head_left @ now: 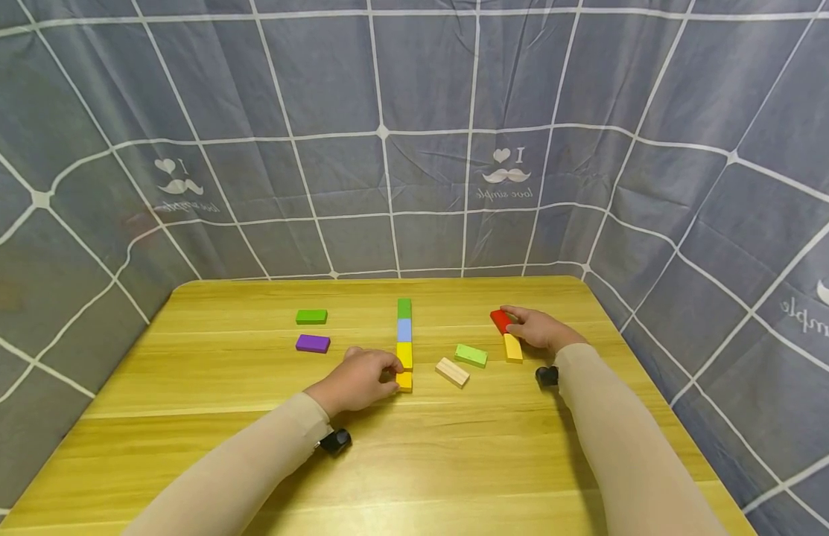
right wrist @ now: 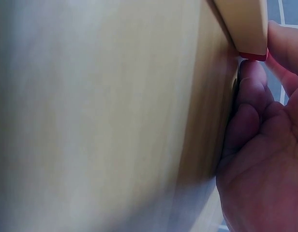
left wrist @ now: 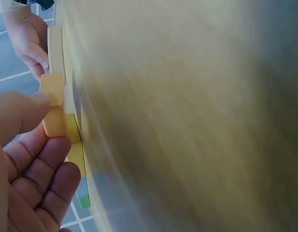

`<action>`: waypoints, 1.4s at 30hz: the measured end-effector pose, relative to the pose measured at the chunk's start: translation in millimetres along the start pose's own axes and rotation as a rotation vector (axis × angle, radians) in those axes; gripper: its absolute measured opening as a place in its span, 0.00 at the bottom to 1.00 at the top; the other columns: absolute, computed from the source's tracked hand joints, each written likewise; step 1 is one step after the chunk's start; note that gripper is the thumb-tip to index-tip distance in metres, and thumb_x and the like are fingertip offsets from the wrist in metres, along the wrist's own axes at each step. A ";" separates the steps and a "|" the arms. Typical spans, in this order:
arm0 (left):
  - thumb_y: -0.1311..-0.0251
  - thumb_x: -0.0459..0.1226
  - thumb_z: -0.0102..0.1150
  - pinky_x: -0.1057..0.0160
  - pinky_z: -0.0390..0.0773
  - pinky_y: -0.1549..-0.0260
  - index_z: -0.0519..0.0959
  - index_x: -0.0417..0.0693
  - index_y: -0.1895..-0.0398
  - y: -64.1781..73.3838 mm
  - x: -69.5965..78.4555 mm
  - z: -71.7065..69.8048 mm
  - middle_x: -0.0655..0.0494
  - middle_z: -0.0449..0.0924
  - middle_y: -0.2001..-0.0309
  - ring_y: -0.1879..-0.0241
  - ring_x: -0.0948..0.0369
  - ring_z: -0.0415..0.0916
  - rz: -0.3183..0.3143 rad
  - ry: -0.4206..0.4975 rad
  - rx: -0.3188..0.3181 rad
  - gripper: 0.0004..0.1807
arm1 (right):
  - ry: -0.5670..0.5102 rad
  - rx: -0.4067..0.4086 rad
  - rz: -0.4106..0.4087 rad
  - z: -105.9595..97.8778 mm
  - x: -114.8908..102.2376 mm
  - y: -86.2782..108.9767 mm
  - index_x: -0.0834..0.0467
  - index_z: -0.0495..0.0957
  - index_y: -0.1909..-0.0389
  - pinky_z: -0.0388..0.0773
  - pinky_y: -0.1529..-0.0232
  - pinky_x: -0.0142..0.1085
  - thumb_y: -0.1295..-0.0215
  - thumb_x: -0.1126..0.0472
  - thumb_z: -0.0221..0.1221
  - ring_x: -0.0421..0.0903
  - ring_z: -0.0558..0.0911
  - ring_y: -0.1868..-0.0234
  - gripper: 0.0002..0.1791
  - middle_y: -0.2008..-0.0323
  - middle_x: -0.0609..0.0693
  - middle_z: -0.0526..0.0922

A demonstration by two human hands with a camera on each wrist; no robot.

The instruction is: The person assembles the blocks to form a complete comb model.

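My left hand (head_left: 362, 380) pinches a yellow-orange block (left wrist: 54, 121) between thumb and fingers, at the near end of a straight row. Beyond it in that row come a yellow block (head_left: 404, 351), a blue block (head_left: 404, 330) and a green block (head_left: 404, 308) at the far end. To the right, my right hand (head_left: 540, 329) pinches a red block (head_left: 500, 321), with the thumb on its near side and fingers past its far end. A paler yellow block (head_left: 513, 348) lies right at the red block's near end, just below the thumb.
Between the hands lie a light green block (head_left: 471, 355) and a plain wood block (head_left: 452, 372), both slanted. Left of the row are another green block (head_left: 311, 317) and a purple block (head_left: 313, 343). A grey checked curtain (head_left: 427, 179) stands behind the wooden table (head_left: 441, 469).
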State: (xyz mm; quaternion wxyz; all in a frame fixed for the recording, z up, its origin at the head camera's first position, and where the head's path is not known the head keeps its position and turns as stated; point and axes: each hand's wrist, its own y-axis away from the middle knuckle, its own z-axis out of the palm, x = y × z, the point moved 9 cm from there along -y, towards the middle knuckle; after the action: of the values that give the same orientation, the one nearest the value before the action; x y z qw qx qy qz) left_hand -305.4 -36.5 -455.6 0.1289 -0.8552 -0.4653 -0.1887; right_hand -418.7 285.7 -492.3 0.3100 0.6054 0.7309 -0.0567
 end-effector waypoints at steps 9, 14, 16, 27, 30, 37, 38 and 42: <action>0.36 0.44 0.72 0.48 0.65 0.41 0.86 0.52 0.51 -1.6 -3.6 7.7 0.59 0.90 0.52 0.50 0.60 0.85 -0.013 -0.016 -0.017 0.13 | 0.000 0.000 -0.004 0.7 0.8 0.7 0.52 0.54 0.15 0.60 0.23 0.66 0.18 0.50 0.51 0.70 0.71 0.27 0.35 0.27 0.72 0.69; 0.36 0.44 0.73 0.48 0.65 0.43 0.86 0.52 0.52 -2.6 -4.7 8.4 0.60 0.89 0.53 0.51 0.61 0.84 -0.019 -0.018 -0.015 0.13 | 0.000 -0.003 -0.014 0.5 0.5 1.5 0.53 0.54 0.15 0.60 0.23 0.66 0.17 0.50 0.50 0.70 0.71 0.27 0.35 0.27 0.73 0.70; 0.37 0.44 0.74 0.48 0.65 0.43 0.86 0.52 0.53 -2.7 -4.6 7.7 0.61 0.89 0.53 0.53 0.62 0.83 -0.024 -0.015 -0.012 0.13 | -0.001 -0.002 -0.017 -0.1 0.1 1.7 0.53 0.54 0.16 0.60 0.23 0.66 0.17 0.50 0.50 0.69 0.71 0.28 0.35 0.28 0.73 0.70; 0.36 0.44 0.73 0.49 0.65 0.46 0.86 0.54 0.52 -4.4 -8.2 6.8 0.61 0.89 0.51 0.48 0.60 0.83 -0.052 0.003 0.003 0.12 | -0.027 -0.001 -0.021 0.1 1.0 -0.6 0.53 0.54 0.15 0.63 0.24 0.63 0.17 0.51 0.50 0.65 0.76 0.32 0.35 0.28 0.72 0.71; 0.36 0.44 0.73 0.50 0.64 0.47 0.86 0.54 0.52 -5.4 -9.4 7.2 0.61 0.88 0.51 0.49 0.61 0.82 -0.061 0.005 0.006 0.12 | -0.023 -0.003 -0.016 0.4 1.7 -1.8 0.52 0.54 0.15 0.65 0.26 0.63 0.17 0.51 0.50 0.64 0.77 0.34 0.35 0.29 0.72 0.73; 0.36 0.43 0.73 0.49 0.64 0.46 0.86 0.54 0.52 -6.9 -10.0 7.6 0.61 0.88 0.52 0.50 0.61 0.82 -0.071 -0.003 0.009 0.11 | -0.024 0.001 -0.022 0.2 0.6 -1.7 0.53 0.54 0.16 0.64 0.25 0.63 0.17 0.51 0.50 0.65 0.75 0.32 0.35 0.28 0.72 0.71; 0.36 0.43 0.73 0.49 0.64 0.46 0.86 0.54 0.52 -7.0 -9.9 7.4 0.61 0.88 0.52 0.50 0.61 0.82 -0.073 -0.003 0.010 0.11 | -0.019 0.003 -0.022 -0.2 0.2 -1.1 0.53 0.54 0.16 0.63 0.25 0.64 0.17 0.51 0.50 0.66 0.75 0.31 0.35 0.28 0.72 0.71; 0.35 0.44 0.72 0.49 0.65 0.45 0.85 0.54 0.53 -7.1 -9.4 7.1 0.61 0.89 0.52 0.50 0.61 0.83 -0.074 -0.013 0.014 0.11 | -0.020 0.001 -0.021 -0.4 -2.2 0.9 0.53 0.54 0.15 0.62 0.24 0.64 0.17 0.51 0.50 0.67 0.74 0.30 0.35 0.28 0.73 0.71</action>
State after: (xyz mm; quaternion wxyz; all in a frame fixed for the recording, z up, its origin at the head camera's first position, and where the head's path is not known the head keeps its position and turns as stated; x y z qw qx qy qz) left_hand -314.6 -37.0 -465.8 0.1249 -0.8377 -0.4985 -0.1846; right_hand -417.8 284.3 -490.6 0.3163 0.5973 0.7340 -0.0666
